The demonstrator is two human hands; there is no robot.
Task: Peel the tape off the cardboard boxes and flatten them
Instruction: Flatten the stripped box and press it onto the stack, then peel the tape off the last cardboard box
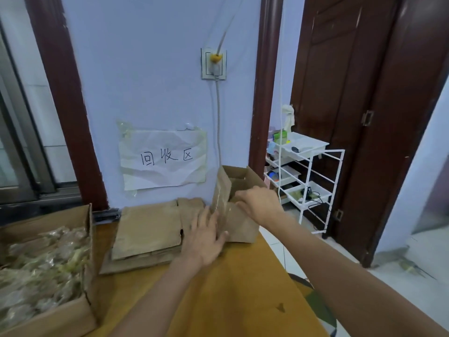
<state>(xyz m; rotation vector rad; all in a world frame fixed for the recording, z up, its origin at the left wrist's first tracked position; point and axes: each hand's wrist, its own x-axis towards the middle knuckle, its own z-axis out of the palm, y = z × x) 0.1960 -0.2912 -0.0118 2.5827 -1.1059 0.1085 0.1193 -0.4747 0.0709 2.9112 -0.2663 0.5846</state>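
Midway through a recycling chore at a mustard-topped desk [243,288]: open cardboard box [239,203] standing at centre frame, right of a stack of flattened cardboard [148,229] lying against the wall. Left hand [206,235] spread flat, fingers straight, pressing on the box's near-left side where a glossy strip of clear tape [220,203] runs up the tall flap; nothing clasped in that grip. Right hand [260,203] over the box's open top, fingers curled at the upper edge, seemingly pinching the rim or a tape end, though which of the two too blurred to settle. At lower left, a larger carton [80,319] heaped with crumpled peeled tape. Behind, a handwritten paper sign [162,159] taped to the pale wall, below a wall socket [213,64]; a white wire rack [308,181] at right. Step in hand, by the look of it: stripping the tape, box not yet collapsed. Next move likely needing a firm brace from the left while the right draws the strip clear, then pressing the walls flat for the stack.
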